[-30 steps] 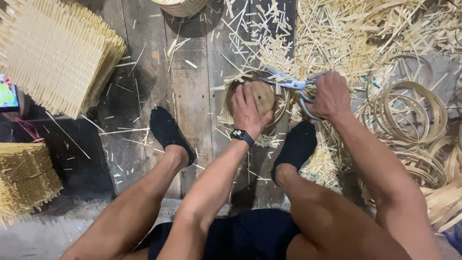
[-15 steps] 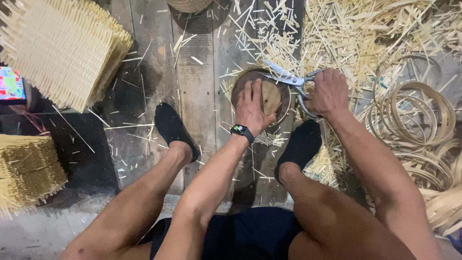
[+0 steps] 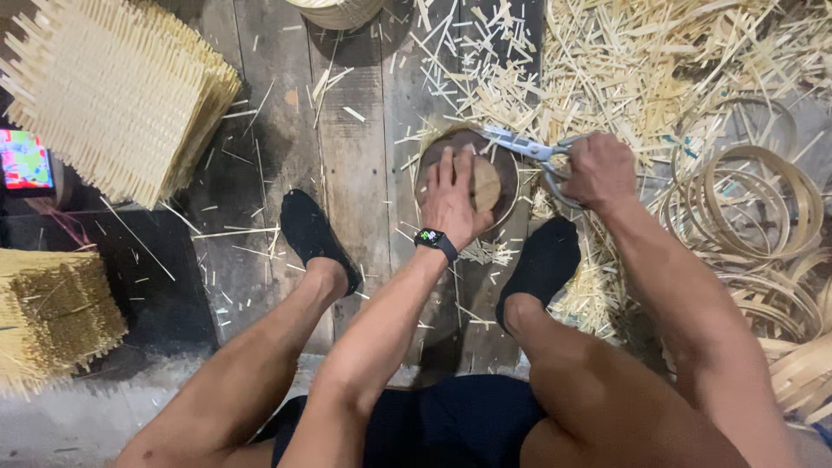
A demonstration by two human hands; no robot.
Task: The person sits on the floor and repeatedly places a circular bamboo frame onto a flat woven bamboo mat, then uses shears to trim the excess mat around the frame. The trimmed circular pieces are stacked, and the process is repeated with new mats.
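Light's pretty even here, coming from above me, maybe a bit from the right. The straw pile (image 3: 659, 78) is the brightest spot, nearly washed out. Left of that pile the floor planks (image 3: 347, 165) go dull, and further left it drops into a dark patch. Soft shadows sit under my legs and feet, nothing hard-edged. No real glare. My hands look sharp enough. Toward the frame edges things bend and stretch, wide-lens style, and my thighs at the bottom look soft.
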